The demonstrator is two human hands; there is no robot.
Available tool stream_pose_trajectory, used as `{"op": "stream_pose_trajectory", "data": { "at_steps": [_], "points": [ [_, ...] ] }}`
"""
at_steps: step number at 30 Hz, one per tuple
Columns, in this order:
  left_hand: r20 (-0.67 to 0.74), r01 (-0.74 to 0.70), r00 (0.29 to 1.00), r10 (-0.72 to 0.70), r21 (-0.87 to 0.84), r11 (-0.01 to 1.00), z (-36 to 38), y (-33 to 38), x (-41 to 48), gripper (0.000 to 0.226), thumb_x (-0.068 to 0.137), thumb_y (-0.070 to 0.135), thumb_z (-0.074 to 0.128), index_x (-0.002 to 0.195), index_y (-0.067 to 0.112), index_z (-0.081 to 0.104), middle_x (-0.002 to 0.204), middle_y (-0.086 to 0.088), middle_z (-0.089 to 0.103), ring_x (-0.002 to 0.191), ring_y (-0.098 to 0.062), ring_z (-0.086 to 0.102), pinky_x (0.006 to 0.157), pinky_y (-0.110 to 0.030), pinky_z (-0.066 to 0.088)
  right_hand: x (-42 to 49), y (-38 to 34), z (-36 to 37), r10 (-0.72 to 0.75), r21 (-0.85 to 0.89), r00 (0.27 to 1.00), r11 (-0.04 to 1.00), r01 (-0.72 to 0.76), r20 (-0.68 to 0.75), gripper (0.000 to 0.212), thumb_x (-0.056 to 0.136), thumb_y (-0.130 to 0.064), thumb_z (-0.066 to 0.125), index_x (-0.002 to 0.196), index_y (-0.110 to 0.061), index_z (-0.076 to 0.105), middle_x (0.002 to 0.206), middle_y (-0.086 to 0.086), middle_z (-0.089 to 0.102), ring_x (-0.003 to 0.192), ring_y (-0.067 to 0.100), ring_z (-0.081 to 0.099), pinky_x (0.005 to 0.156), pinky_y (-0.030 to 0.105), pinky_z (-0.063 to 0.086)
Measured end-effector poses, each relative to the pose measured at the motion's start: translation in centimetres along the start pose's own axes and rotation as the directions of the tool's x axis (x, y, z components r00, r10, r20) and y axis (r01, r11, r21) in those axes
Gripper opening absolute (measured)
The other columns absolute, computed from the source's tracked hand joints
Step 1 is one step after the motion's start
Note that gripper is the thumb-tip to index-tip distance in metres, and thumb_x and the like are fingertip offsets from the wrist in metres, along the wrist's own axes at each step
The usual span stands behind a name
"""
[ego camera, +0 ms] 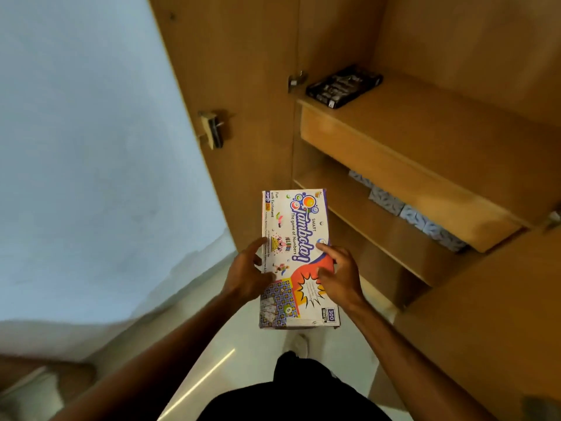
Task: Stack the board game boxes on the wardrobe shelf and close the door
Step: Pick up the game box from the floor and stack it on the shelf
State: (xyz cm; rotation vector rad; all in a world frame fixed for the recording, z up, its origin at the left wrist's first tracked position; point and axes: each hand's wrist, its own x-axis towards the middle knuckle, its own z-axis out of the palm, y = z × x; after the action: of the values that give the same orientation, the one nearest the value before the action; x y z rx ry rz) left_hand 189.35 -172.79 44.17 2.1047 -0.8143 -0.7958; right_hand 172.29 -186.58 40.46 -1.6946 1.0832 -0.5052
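A white Tambola game box [296, 226] with colourful print is held level in front of the open wardrobe. My left hand [247, 273] grips its left edge and my right hand [338, 273] grips its right side, fingers lying over the lid. A black game box [344, 86] lies flat at the left end of the upper wooden shelf [440, 141]. The left wardrobe door [230, 86] stands swung open to the left.
A lower shelf [364, 214] holds a row of blue patterned boxes [406, 211] at its back. Hinges [212, 129] stick out of the open door. A second wooden door panel [485, 329] stands at the right. A pale wall is on the left, a light floor below.
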Motion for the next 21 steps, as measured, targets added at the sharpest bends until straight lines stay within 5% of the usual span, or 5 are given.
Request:
{"op": "stream_pose_trajectory", "data": {
  "at_steps": [9,15,18,21],
  "points": [
    [0.031,-0.131,0.991,0.132,-0.028,0.991,1.1,11.8,19.8,0.078,0.078,0.007,0.075,0.144,0.028,0.039,0.103,-0.002,0.06,0.077,-0.01,0.063,0.05,-0.015,0.051,19.1,-5.9,-6.7,-0.019,0.055,0.994,0.998,0.025,-0.105,0.056,0.079,0.01,0.062,0.125,-0.022,0.063,0.119,-0.003,0.053,0.108,0.018,0.062,0.083,0.037,0.061],
    [-0.011,-0.21,0.978,0.21,-0.016,0.978,2.2,18.7,32.3,0.076,0.076,0.008,0.076,0.143,0.023,0.041,0.095,0.004,0.058,0.077,-0.009,0.061,0.055,-0.02,0.05,32.3,-8.6,-10.4,-0.056,0.064,0.986,0.996,0.067,-0.159,0.053,0.083,0.008,0.063,0.131,-0.016,0.059,0.121,-0.004,0.056,0.107,0.015,0.062,0.083,0.034,0.061],
    [-0.029,-0.237,0.971,0.236,-0.025,0.971,2.6,21.7,38.9,0.076,0.076,0.009,0.076,0.142,0.022,0.042,0.099,0.001,0.062,0.078,-0.011,0.063,0.065,-0.034,0.058,39.4,-9.5,-11.7,-0.023,0.103,0.988,0.994,0.039,-0.151,0.054,0.085,0.008,0.06,0.133,-0.017,0.057,0.122,-0.004,0.059,0.108,0.015,0.062,0.082,0.035,0.061],
    [-0.006,-0.252,0.968,0.252,-0.01,0.968,2.8,24.6,45.6,0.072,0.08,0.01,0.073,0.144,0.018,0.04,0.1,0.001,0.059,0.078,-0.012,0.061,0.063,-0.028,0.054,45.9,-10.4,-12.7,0.001,0.1,0.983,0.995,0.017,-0.181,0.054,0.086,0.009,0.058,0.134,-0.016,0.055,0.13,0.001,0.06,0.108,0.015,0.061,0.084,0.036,0.06]
  ]
}}
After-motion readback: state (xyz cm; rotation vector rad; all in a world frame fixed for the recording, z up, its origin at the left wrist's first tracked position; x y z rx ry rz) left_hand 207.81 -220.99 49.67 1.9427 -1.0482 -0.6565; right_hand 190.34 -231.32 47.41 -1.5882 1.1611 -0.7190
